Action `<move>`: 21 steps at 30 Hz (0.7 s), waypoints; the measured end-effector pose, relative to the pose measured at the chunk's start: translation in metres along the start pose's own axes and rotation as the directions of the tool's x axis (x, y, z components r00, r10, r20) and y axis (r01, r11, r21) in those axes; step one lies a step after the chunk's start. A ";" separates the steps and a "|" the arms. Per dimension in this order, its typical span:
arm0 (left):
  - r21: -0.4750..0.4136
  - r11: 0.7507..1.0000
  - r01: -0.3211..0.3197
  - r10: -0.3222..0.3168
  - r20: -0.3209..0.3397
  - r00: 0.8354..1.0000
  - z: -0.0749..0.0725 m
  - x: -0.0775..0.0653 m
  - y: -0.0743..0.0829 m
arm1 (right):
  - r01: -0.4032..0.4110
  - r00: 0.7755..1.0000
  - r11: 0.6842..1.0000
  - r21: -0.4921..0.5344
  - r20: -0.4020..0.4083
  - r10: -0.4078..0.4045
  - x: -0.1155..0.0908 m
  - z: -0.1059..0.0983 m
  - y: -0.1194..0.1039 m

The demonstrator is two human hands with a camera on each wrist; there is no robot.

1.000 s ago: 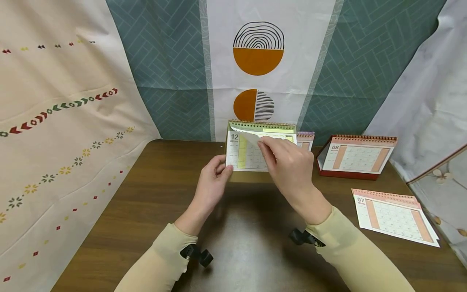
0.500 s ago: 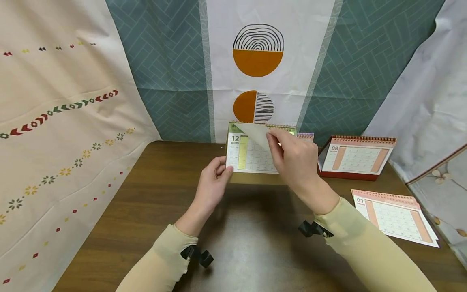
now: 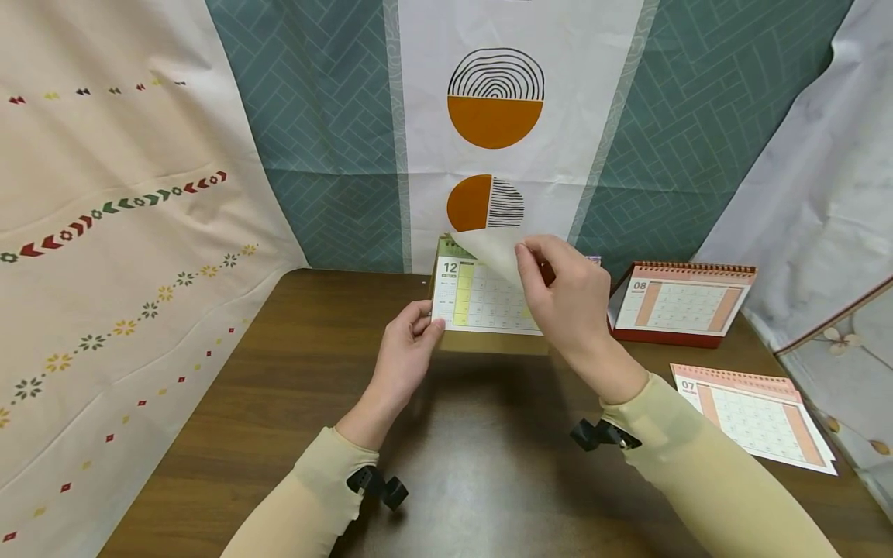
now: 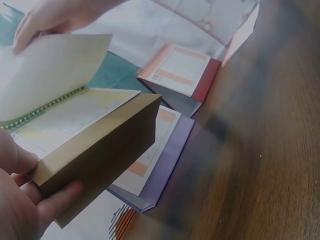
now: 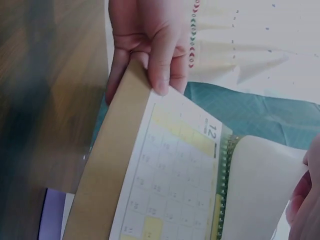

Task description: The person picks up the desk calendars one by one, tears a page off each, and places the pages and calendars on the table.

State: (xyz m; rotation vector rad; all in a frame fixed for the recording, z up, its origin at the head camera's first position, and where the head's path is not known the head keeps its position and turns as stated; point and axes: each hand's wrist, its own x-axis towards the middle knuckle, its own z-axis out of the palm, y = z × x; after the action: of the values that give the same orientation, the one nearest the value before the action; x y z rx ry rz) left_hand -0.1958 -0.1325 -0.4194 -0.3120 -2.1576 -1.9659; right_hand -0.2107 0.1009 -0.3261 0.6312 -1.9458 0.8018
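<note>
A desk calendar (image 3: pixel 481 306) with a tan stand and a green-topped page marked 12 is held up, tilted, in front of me. My left hand (image 3: pixel 407 341) grips its lower left corner; in the right wrist view the thumb (image 5: pixel 161 65) lies on the page edge and the fingers go behind the stand. My right hand (image 3: pixel 568 298) pinches a turned-up page (image 3: pixel 491 252) near the top of the calendar. In the left wrist view that page (image 4: pixel 60 65) rises from the spiral binding (image 4: pixel 45 108), its blank back towards the calendar's front.
Behind the held calendar stands a purple-based calendar (image 4: pixel 167 157). Farther right is a red-based calendar (image 3: pixel 680 302) showing 08. Loose calendar pages (image 3: pixel 756 418) marked 07 lie on the wooden table (image 3: pixel 279 403) near its right edge. Patterned cloths (image 3: pixel 314 139) hang behind.
My right hand has moved right and slightly up, lifting the page farther, so its blank back now rises over the binding. The left hand keeps its grip in place.
</note>
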 end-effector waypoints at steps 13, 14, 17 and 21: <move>0.073 0.996 -0.049 0.051 -0.031 0.998 0.002 -0.001 -0.001 | -0.312 0.950 0.926 0.213 0.042 0.310 0.011 -0.013 -0.003; 0.079 0.996 -0.052 0.054 -0.031 0.998 0.002 -0.001 -0.001 | -0.335 0.942 0.914 0.231 0.044 0.334 0.012 -0.014 -0.002; 0.097 0.993 -0.062 0.065 -0.029 0.997 0.003 -0.003 0.000 | -0.403 0.913 0.875 0.268 0.051 0.404 0.014 -0.017 0.000; 0.110 0.991 -0.077 0.080 -0.024 0.996 0.004 -0.005 0.000 | -0.489 0.869 0.824 0.286 0.071 0.490 0.016 -0.019 0.002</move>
State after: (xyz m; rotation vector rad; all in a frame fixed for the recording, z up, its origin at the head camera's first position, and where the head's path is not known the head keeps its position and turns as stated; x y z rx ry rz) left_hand -0.1909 -0.1285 -0.4212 -0.3437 -2.1899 -1.7920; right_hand -0.2083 0.1147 -0.3056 0.2878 -2.0258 1.4367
